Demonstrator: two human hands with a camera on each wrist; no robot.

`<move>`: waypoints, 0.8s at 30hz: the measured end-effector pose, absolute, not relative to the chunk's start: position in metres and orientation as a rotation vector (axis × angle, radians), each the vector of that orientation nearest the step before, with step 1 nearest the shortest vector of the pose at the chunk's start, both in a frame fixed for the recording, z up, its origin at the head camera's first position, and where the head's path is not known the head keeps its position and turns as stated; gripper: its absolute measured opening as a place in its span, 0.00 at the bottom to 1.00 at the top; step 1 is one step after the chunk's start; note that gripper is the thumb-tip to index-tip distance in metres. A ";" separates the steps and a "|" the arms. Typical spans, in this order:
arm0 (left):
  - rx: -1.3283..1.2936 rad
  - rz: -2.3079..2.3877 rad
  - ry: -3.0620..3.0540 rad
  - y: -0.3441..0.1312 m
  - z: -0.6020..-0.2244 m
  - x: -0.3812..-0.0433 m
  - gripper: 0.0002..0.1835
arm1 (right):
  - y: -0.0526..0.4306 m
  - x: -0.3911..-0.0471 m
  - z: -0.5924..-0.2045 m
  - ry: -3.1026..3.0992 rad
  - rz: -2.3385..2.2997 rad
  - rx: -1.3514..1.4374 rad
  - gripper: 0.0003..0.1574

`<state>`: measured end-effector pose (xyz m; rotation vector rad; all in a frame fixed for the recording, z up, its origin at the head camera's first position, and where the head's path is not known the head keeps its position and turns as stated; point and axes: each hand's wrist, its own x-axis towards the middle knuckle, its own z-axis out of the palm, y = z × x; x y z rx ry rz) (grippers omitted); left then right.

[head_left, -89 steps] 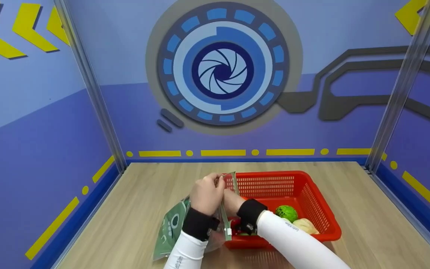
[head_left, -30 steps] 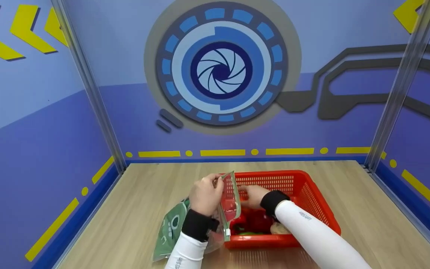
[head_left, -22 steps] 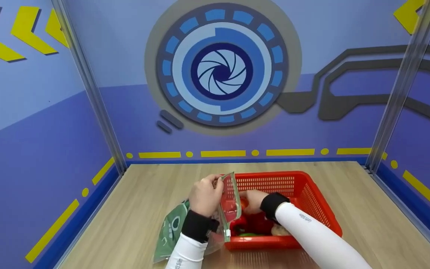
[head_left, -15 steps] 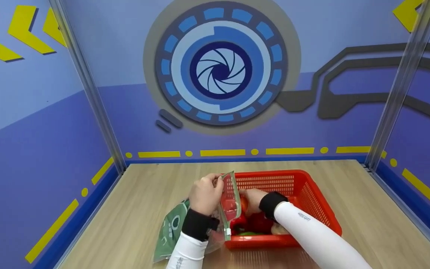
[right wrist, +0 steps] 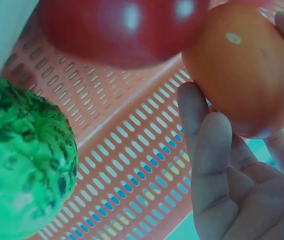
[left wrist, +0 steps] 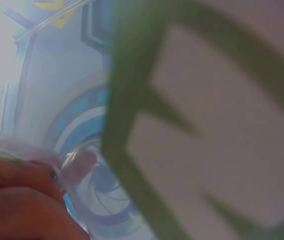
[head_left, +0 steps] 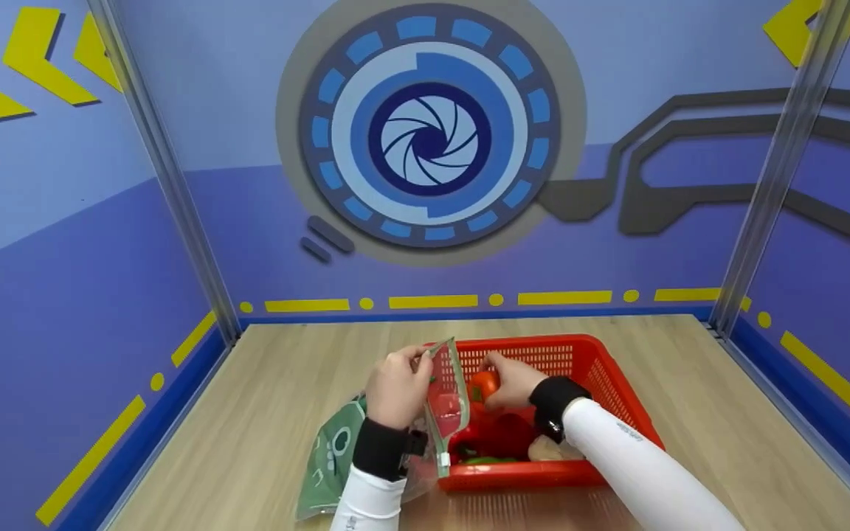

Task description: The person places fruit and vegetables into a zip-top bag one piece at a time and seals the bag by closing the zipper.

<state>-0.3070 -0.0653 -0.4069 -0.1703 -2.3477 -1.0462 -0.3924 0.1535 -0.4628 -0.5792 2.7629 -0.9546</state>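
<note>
**Higher at the basket (head_left: pixel 528 476): the tomato (head_left: pixel 481 386) and the right hand (head_left: pixel 516 380) have risen**

Compared with half a second ago, we see both lifted a little by the basket's left half, while the left hand (head_left: pixel 395 387) has kept its hold.

Going left to right, we begin with the bag (head_left: pixel 333 457), green and clear plastic, slanting on the table (head_left: pixel 270 383) to the left of the basket. Its mouth stands up at the basket's left edge, where the left hand pinches the rim between thumb and fingers. We see a small white slider (head_left: pixel 443 459) at the basket's front left corner. The left wrist view shows the bag close up and blurred.

Inside the basket, toward the front left, we find a red pepper (head_left: pixel 505 435) and a partly hidden green thing (head_left: pixel 490 460). Behind the pepper, beside the bag's mouth, the right hand pinches the tomato between thumb and fingers; we cannot tell whether tomato and pepper touch. Farther right, a pale lump (head_left: pixel 547 448) lies near the basket's front wall. Our right wrist view also shows a mottled green ball (right wrist: pixel 29 165) in the basket.
</note>
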 end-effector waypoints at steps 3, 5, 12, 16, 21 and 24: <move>-0.152 -1.084 -2.350 -0.067 -0.408 -0.305 0.10 | 0.158 -0.389 -0.457 2.756 -1.023 -0.549 0.37; -0.148 -1.098 -2.346 -0.066 -0.408 -0.305 0.10 | 0.161 -0.388 -0.455 2.756 -1.052 -0.532 0.38; -0.142 -1.103 -2.353 -0.060 -0.407 -0.308 0.10 | 0.166 -0.389 -0.451 2.759 -1.219 -0.504 0.42; -0.118 -1.104 -2.360 -0.057 -0.408 -0.311 0.10 | 0.162 -0.389 -0.446 2.702 -1.463 -0.411 0.35; -0.105 -1.082 -2.344 -0.054 -0.407 -0.317 0.11 | 0.150 -0.381 -0.431 2.526 -1.822 -0.382 0.27; -0.099 -1.078 -2.323 -0.055 -0.406 -0.320 0.10 | 0.139 -0.375 -0.426 2.465 -1.847 -0.490 0.28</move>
